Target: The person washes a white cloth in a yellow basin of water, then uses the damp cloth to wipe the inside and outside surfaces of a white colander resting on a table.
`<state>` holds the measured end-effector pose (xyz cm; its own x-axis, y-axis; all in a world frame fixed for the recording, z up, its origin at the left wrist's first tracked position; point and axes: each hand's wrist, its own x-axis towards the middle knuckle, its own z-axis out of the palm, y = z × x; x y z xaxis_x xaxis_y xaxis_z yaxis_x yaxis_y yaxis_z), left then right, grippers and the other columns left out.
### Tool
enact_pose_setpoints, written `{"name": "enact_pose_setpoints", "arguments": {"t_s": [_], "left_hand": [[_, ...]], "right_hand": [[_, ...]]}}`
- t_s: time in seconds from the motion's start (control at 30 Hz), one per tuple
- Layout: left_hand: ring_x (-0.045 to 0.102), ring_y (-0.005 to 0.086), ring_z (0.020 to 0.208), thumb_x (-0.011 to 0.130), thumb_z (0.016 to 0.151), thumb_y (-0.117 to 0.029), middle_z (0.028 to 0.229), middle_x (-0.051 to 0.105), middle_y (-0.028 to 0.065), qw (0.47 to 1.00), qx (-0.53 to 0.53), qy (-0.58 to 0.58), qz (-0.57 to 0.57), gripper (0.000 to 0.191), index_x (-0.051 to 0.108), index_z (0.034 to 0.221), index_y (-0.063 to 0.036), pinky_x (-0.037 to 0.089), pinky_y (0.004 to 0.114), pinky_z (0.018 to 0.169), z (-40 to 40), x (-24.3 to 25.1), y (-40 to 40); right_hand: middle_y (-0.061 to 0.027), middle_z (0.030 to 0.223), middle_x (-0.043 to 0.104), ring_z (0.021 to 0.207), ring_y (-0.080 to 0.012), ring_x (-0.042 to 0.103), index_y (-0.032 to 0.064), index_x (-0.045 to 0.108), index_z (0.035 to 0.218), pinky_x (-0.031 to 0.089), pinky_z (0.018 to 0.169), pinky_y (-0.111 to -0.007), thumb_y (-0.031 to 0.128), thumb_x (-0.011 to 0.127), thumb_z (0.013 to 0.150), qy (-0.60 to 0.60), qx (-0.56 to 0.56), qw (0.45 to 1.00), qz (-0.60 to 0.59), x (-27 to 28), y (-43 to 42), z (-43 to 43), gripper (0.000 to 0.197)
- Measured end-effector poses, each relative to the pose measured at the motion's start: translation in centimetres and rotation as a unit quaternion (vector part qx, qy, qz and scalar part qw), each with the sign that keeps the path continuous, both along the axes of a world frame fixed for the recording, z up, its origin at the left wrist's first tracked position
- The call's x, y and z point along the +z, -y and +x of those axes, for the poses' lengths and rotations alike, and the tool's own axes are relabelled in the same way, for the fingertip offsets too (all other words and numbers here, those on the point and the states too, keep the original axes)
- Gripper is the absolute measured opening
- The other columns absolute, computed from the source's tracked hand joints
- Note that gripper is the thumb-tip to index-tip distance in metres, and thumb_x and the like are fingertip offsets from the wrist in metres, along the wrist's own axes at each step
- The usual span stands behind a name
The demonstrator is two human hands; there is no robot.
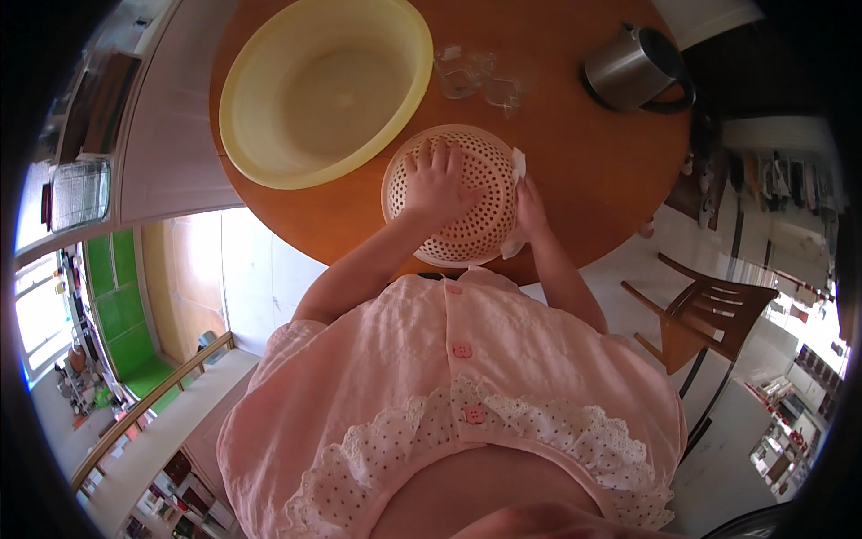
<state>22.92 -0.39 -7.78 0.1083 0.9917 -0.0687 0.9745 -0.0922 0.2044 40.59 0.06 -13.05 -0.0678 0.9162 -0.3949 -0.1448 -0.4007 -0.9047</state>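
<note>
A round pink plastic colander full of small holes lies on the wooden table right before me. My left hand rests flat across it, fingers spread, gripping nothing. Whether the colander stands upright or upside down, I cannot tell. At its right edge, my right hand presses a thin white cloth or paper wipe against the rim. Part of the wipe shows below that hand; its middle is hidden by the fingers.
A large yellow plastic basin stands at the table's back left. Clear plastic or glass pieces lie behind the colander. A steel kettle with a dark handle is at the back right. A wooden chair stands right of the round table.
</note>
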Motion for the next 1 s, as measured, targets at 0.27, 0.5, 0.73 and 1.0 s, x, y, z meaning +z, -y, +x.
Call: {"name": "enact_pose_setpoints", "arguments": {"t_s": [0.27,0.5,0.73,1.0], "left_hand": [[0.024,0.0384,0.125,0.054,0.069,-0.059,0.133,0.030,0.0205,0.998,-0.054,0.017,-0.013,0.085,0.032,0.128,-0.0016,0.019,0.053,0.100,0.4,0.5,0.0],[0.027,0.0350,0.124,0.056,0.069,-0.058,0.131,0.034,0.0160,0.998,-0.061,0.026,-0.019,0.081,0.036,0.127,-0.0050,0.021,0.052,0.100,0.3,1.0,0.6],[0.039,0.0333,0.115,0.056,0.072,-0.048,0.124,0.041,0.0163,0.975,-0.071,0.209,0.022,0.067,0.043,0.120,-0.0031,0.031,0.045,0.094,-2.4,-0.8,-0.1],[0.044,0.0286,0.114,0.046,0.082,-0.054,0.122,0.045,0.0207,0.874,0.257,0.398,-0.110,0.072,0.033,0.131,-0.0030,0.036,0.037,0.093,-7.3,-8.7,2.2]], "right_hand": [[-0.0095,0.116,0.051,0.107,-0.0169,0.048,0.0036,0.042,0.124,0.036,0.092,-0.029,0.022,0.037,0.093,-0.045,0.233,0.951,-0.198,2.8,-9.4,-2.9,0.037],[-0.0137,0.127,0.042,0.116,-0.0218,0.041,0.0021,0.040,0.126,0.032,0.096,-0.030,0.019,0.038,0.092,0.088,0.247,0.957,0.123,-0.5,-4.1,0.0,0.038],[-0.0132,0.113,0.051,0.105,-0.0206,0.048,-0.0008,0.045,0.119,0.035,0.089,-0.028,0.020,0.038,0.093,0.189,0.054,0.973,0.124,0.0,2.1,3.4,0.035],[-0.0070,0.104,0.055,0.094,-0.0173,0.051,0.0015,0.049,0.114,0.038,0.082,-0.029,0.029,0.043,0.091,0.162,0.008,0.984,-0.070,-1.5,0.9,5.1,0.036]]}}
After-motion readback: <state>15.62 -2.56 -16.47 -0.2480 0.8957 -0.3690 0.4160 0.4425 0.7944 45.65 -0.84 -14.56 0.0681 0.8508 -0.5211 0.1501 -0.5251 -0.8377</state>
